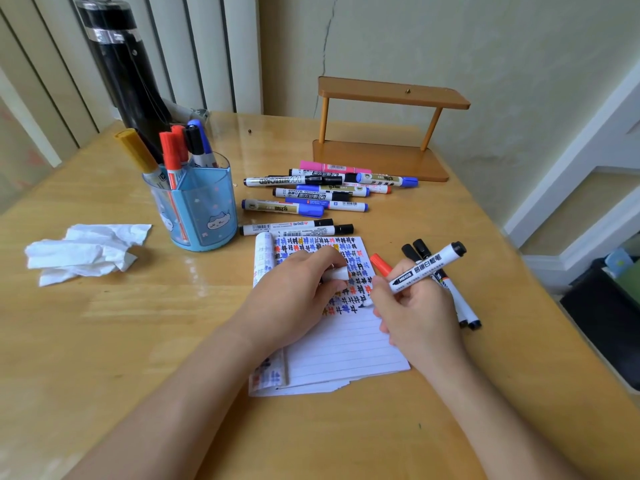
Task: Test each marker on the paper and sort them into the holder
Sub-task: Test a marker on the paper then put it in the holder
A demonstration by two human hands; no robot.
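Two bare forearms reach in from the near edge of the worktop (pixel 104 341) onto the lined paper (pixel 346 348), which lies near the middle of the worktop. The right hand (pixel 415 313) has its fingers wrapped round a white-barrelled marker (pixel 427 268), whose tip touches the paper at the end of the lowest row of marks. The left hand (pixel 298 285) rests on the sheet with its fingers curled round a short white piece (pixel 337 273), perhaps a cap, though I cannot tell.

Coloured test marks fill the far half of the page, while the near half is bare lines. The blue holder (pixel 201 209), toward the far left, already carries a yellow marker (pixel 136 150), two red ones, a black one and a blue one.

Plenty looks unsorted. A loose pile of markers (pixel 311 188) lies beyond the paper toward the far edge. Two black-capped markers (pixel 298 228) lie just beside the paper's far edge. A red marker (pixel 381 265) rests at its right edge, partly under the right hand. Two more black markers (pixel 450 289) lie on the worktop just to the right. I would judge the job well under half done.

A crumpled tissue (pixel 86 251) sits near the left edge, a wooden stand (pixel 381 133) is at the far edge and a black flask (pixel 121 64) is at the far left corner.
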